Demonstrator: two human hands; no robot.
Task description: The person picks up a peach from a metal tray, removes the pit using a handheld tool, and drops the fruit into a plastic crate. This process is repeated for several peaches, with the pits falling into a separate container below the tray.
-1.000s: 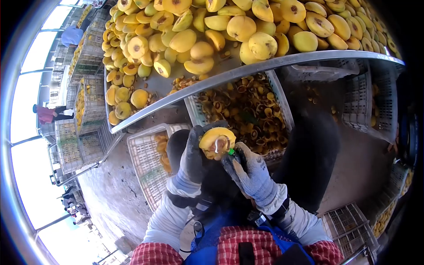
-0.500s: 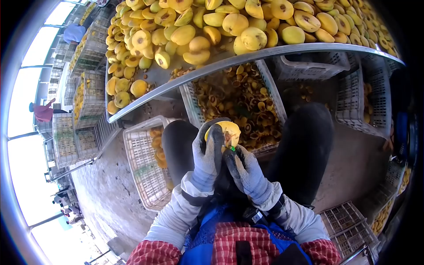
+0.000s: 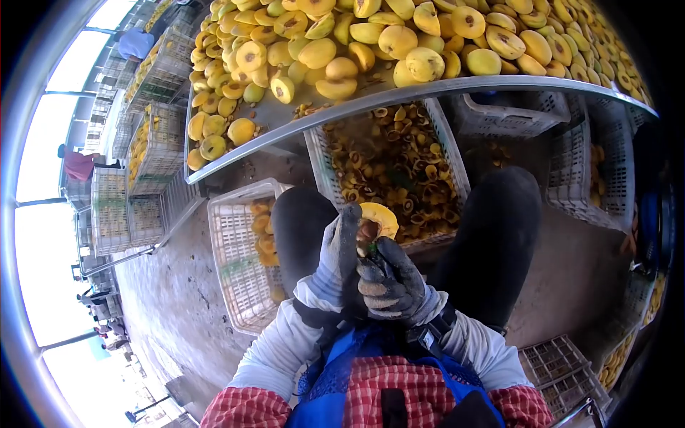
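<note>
Between my knees, my left hand (image 3: 335, 251), in a grey-and-white work glove, grips a yellow peach half (image 3: 382, 217). Its cut face is turned up, and a brown pit area shows at the near edge. Just below and to the right, my gloved right hand (image 3: 397, 282) has its fingers curled around a small tool (image 3: 371, 249) with a green part. Most of that tool is hidden by the fingers, so its kind cannot be made out. The right thumb is close to the peach's near edge.
A metal-edged table (image 3: 428, 90) heaped with peach halves (image 3: 314, 53) stands ahead. Below it is a crate (image 3: 457, 178) of peach scraps. Another white crate (image 3: 239, 285) with peach pieces sits left of my knee. Stacked crates (image 3: 153, 164) and other people are further left.
My right hand has rolled over and its fingers have curled in closer beneath the peach. The peach half has tilted and moved slightly to the right. The whole view has shifted a little.
</note>
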